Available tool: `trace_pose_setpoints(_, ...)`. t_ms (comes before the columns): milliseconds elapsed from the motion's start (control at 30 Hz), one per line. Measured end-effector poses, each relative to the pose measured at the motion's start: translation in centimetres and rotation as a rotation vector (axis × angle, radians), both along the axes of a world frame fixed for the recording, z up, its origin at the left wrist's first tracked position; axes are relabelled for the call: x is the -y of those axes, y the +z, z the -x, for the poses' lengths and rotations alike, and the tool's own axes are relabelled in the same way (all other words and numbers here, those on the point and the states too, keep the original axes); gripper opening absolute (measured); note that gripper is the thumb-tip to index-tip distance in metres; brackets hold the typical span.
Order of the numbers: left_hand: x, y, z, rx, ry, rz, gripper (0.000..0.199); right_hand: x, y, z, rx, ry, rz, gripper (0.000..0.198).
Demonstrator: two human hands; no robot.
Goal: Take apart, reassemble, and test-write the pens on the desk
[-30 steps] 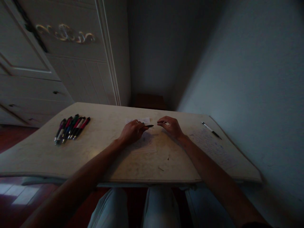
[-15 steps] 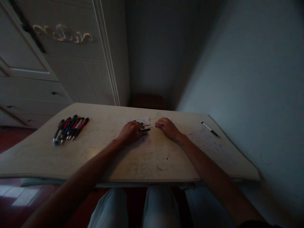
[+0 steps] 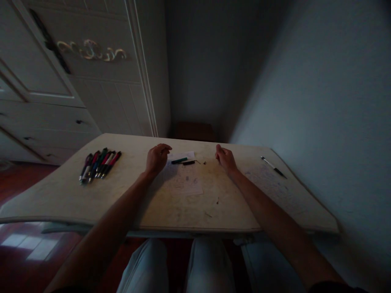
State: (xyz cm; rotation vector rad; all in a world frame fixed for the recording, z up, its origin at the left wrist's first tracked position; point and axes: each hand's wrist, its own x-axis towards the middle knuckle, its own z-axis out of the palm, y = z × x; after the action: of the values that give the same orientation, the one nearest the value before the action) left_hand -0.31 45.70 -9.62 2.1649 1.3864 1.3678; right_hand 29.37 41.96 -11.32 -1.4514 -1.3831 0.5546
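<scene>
My left hand (image 3: 157, 159) hovers over the table at the left edge of a scribbled paper (image 3: 183, 185), its fingers loosely bent and apart, with no object visible in them. My right hand (image 3: 226, 158) is curled into a fist, thumb side up, to the right of the paper; nothing shows in it. Between the hands lie a green pen barrel (image 3: 179, 160) and a black pen part (image 3: 188, 162), with a thin piece at its right end. A tiny part (image 3: 204, 162) rests nearer my right hand.
A bunch of pens (image 3: 99, 165) lies on the left of the white table (image 3: 128, 195). To the right is a white and black pen (image 3: 274, 167) above ink scribbles. Small bits (image 3: 217, 200) lie near the front edge. A wall and a cabinet (image 3: 116, 101) border the table.
Both hands have drawn apart, the left up and leftward, the right to the right. The black and green pen parts and the tiny part now lie uncovered on the table.
</scene>
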Motion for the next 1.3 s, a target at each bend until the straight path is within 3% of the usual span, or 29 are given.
trace_pose_setpoints(167, -0.4, -0.2, 0.5, -0.061, 0.047, 0.113, 0.025, -0.5, 0.0, -0.9, -0.061, -0.100, -0.002, 0.070)
trace_pose_setpoints(500, -0.4, 0.0, 0.9, -0.081, 0.042, 0.181, 0.019, -0.1, -0.2, -0.2, 0.066, -0.048, -0.032, 0.067)
trace_pose_setpoints(733, -0.2, 0.5, 0.5, -0.091, -0.090, 0.238, 0.017, 0.2, 0.2, 0.1, 0.112, -0.049, -0.025, 0.068)
trace_pose_setpoints(1100, -0.4, -0.5, 1.1, 0.035, -0.318, 0.186, 0.020, 0.2, 0.4, 0.4, -0.032, 0.042, 0.068, 0.076)
trace_pose_setpoints(1233, -0.3, -0.4, 1.1, 0.045, -0.347, 0.127, 0.025, 0.2, 0.4, 0.4, -0.065, 0.072, 0.080, 0.077)
trace_pose_setpoints(1300, -0.1, -0.3, 0.9, 0.049, -0.297, 0.110, 0.026, 0.2, 0.4, 0.4, -0.082, 0.070, 0.073, 0.077)
